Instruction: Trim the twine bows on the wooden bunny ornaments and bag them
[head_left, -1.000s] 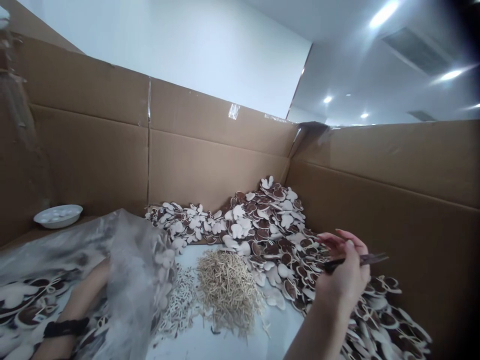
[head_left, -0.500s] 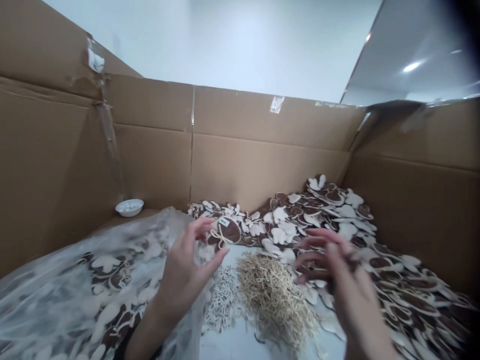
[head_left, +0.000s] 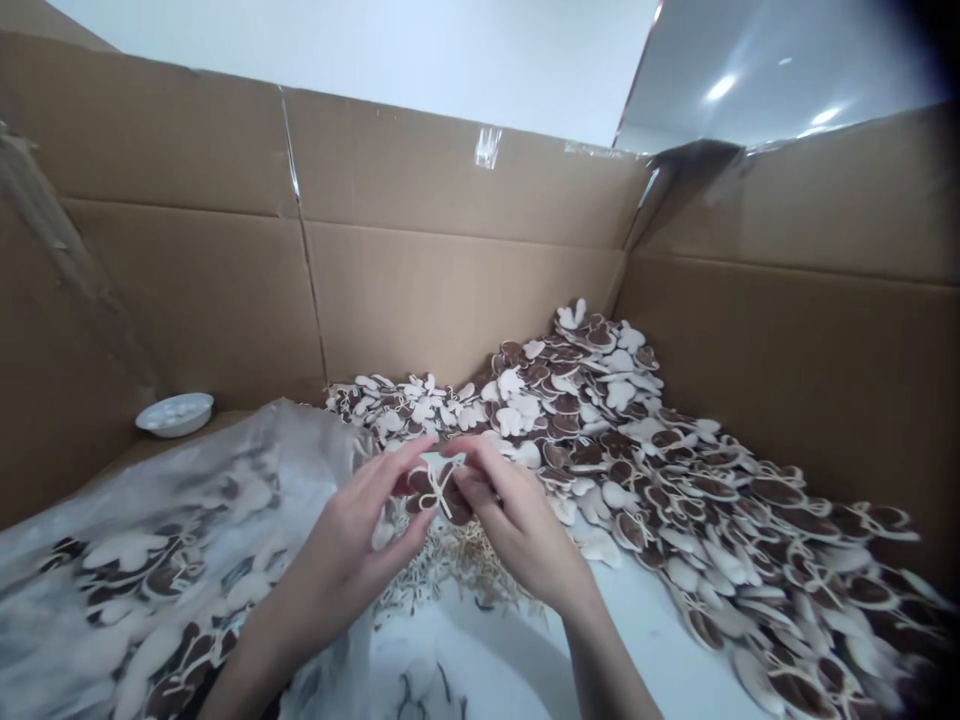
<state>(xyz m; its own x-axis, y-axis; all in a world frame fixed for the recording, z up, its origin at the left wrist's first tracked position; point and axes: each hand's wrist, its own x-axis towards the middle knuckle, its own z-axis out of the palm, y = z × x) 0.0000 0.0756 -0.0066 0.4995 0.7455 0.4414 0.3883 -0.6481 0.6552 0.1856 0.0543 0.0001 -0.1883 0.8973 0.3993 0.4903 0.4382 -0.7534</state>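
Observation:
Both hands meet at the middle of the view around one small brown and cream tag with a string bow (head_left: 435, 487). My left hand (head_left: 360, 530) pinches its left side with thumb and fingers. My right hand (head_left: 517, 520) grips its right side, fingers curled. Below the hands lies a heap of cut tan string pieces (head_left: 457, 565), partly hidden. A large pile of the same brown and cream tags (head_left: 645, 460) spreads from the back corner along the right.
Tall cardboard walls (head_left: 450, 290) close in the white work surface (head_left: 645, 620) on three sides. A clear plastic bag (head_left: 172, 540) holding more tags lies at the left. A small white dish (head_left: 175, 413) sits by the left wall.
My left hand came out of the plastic bag with a tag and brought it to the middle. My right hand, which held dark scissors a second ago, moved left onto the tag.

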